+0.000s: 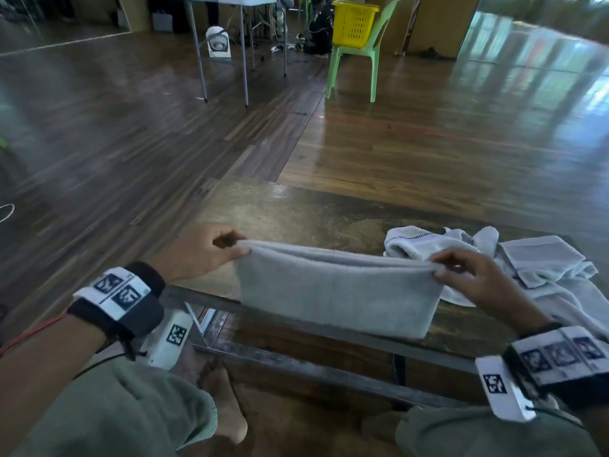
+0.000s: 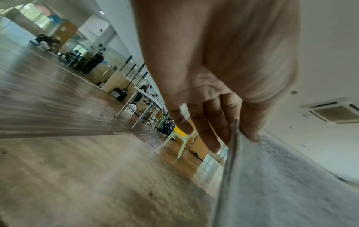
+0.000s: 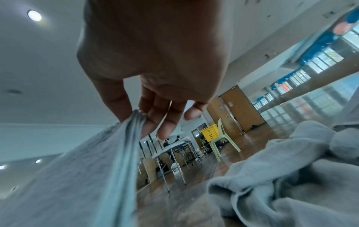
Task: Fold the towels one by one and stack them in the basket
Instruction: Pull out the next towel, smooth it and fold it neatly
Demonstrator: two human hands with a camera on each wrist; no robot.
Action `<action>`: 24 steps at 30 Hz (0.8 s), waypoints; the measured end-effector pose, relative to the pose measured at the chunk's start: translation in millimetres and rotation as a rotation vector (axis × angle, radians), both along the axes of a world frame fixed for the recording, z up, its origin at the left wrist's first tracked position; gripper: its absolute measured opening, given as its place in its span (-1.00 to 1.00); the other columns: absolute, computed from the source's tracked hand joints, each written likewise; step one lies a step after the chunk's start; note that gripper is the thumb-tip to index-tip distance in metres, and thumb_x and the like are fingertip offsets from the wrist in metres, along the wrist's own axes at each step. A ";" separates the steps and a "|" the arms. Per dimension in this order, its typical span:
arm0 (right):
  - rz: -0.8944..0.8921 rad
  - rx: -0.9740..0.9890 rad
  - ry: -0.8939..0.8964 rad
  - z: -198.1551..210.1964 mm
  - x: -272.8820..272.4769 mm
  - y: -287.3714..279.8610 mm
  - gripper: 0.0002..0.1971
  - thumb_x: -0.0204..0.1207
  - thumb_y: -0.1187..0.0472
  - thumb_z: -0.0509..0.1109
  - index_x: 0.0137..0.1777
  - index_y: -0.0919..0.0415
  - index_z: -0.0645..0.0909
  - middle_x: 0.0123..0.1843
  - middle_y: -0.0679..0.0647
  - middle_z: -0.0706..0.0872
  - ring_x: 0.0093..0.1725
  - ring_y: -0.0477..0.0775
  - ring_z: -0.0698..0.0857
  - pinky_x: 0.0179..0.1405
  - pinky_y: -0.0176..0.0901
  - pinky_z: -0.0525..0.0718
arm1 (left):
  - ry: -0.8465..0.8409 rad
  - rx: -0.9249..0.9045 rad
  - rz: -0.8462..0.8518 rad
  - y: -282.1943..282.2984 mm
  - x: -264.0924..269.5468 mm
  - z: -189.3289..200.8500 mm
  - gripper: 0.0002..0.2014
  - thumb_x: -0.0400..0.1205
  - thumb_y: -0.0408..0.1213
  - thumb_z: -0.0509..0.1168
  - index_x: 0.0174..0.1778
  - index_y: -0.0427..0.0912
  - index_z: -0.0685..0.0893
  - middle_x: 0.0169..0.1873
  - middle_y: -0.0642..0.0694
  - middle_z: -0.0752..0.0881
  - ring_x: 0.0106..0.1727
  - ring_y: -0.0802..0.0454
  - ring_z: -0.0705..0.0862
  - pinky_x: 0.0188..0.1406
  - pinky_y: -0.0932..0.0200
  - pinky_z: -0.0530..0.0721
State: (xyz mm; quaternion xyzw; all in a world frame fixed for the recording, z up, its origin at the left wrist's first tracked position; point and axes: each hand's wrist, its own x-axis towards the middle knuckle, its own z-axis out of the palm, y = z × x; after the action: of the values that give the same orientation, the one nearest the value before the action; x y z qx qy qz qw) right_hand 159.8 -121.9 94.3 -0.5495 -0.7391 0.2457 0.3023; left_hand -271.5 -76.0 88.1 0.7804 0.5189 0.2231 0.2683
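Seen from the head camera, a person seated at a worn wooden table holds a folded grey towel stretched between both hands above the table's near edge, its lower part draping over that edge; the left hand pinches the top left corner, the right hand the top right corner, each between thumb and fingers. A heap of unfolded towels lies at the table's right edge, just beyond the right hand. Only this view places the yellow basket on a green plastic chair well apart, across the wooden floor. The left wrist camera shows what the head view hides: the towel's stacked layers edge-on, clamped between thumb and fingers, the remaining fingers extended loosely, the picture blurred. The right wrist camera shows the same layered edge caught between thumb and forefinger, other fingers relaxed and spread, with the crumpled heap rising at lower right and the basket small in the distance
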 end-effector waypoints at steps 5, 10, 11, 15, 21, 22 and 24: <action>-0.003 -0.204 -0.088 -9.2 2.0 45.9 -0.87 0.52 0.33 0.39 -0.12 0.09 0.70 -0.16 -0.03 0.76 -0.19 -0.24 0.66 -0.08 -0.36 0.55 | 0.119 -0.084 0.032 30.2 5.9 -7.5 -0.80 0.64 -0.08 0.28 0.04 -0.08 0.70 -0.10 0.02 0.74 -0.07 0.05 0.67 -0.16 0.29 0.51; 0.002 -0.394 -0.379 -63.1 -6.1 88.3 -0.91 0.59 0.21 0.31 -0.11 0.08 0.64 -0.13 -0.18 0.67 -0.03 -0.10 0.62 -0.10 -0.35 0.47 | 0.303 -0.159 -0.008 64.3 18.0 -60.6 -0.84 0.66 -0.13 0.25 0.00 -0.10 0.68 -0.11 -0.04 0.70 -0.12 0.03 0.60 -0.23 0.31 0.45; -0.009 -0.390 -0.411 -71.0 -8.1 93.1 -0.91 0.59 0.20 0.30 -0.10 0.06 0.63 -0.10 -0.17 0.67 0.01 -0.08 0.63 -0.02 -0.28 0.50 | 0.320 -0.158 -0.001 69.1 19.9 -69.0 -0.85 0.66 -0.14 0.25 0.00 -0.11 0.67 -0.12 -0.04 0.68 -0.13 0.04 0.58 -0.26 0.33 0.43; -0.077 -0.344 -0.498 -97.9 -11.8 105.9 -0.90 0.57 0.14 0.28 -0.09 -0.07 0.61 -0.08 -0.13 0.71 0.00 -0.03 0.67 0.07 -0.03 0.62 | 0.383 -0.197 0.043 88.1 25.0 -96.8 -0.84 0.69 -0.14 0.18 0.00 -0.11 0.62 -0.09 -0.03 0.64 -0.07 0.01 0.57 -0.15 0.16 0.44; -0.079 -0.340 -0.619 -103.3 -13.3 114.7 -0.86 0.49 0.10 0.23 -0.01 -0.10 0.56 -0.02 -0.14 0.68 -0.02 0.01 0.68 -0.01 0.07 0.69 | 0.628 -0.152 0.046 104.5 44.2 -99.9 -0.91 0.64 -0.19 0.12 0.02 0.03 0.48 0.17 -0.04 0.56 0.14 -0.01 0.49 0.22 -0.03 0.43; -0.079 -0.322 -0.631 -99.8 -17.6 115.3 -0.86 0.51 0.11 0.25 0.03 -0.05 0.56 0.00 -0.12 0.67 -0.03 0.01 0.67 -0.03 0.07 0.69 | 0.644 -0.136 0.026 104.9 51.0 -97.2 -0.84 0.64 -0.20 0.13 0.12 0.01 0.49 0.22 -0.03 0.54 0.22 -0.02 0.48 0.27 -0.05 0.38; -0.052 -0.281 -0.628 -91.7 -30.1 117.3 -0.85 0.53 0.08 0.29 0.06 0.02 0.58 0.03 -0.09 0.67 -0.02 0.00 0.67 -0.03 0.05 0.69 | 0.616 -0.090 -0.033 103.8 67.5 -92.7 -0.72 0.64 -0.19 0.14 0.28 -0.02 0.49 0.28 0.01 0.53 0.29 -0.01 0.48 0.31 -0.04 0.33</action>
State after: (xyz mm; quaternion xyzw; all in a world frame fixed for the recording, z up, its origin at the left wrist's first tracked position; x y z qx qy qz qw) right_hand 129.7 -4.6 2.6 -0.6531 -0.7409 0.1564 -0.0123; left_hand -204.1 27.8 -4.6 0.8071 0.5722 -0.0514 0.1361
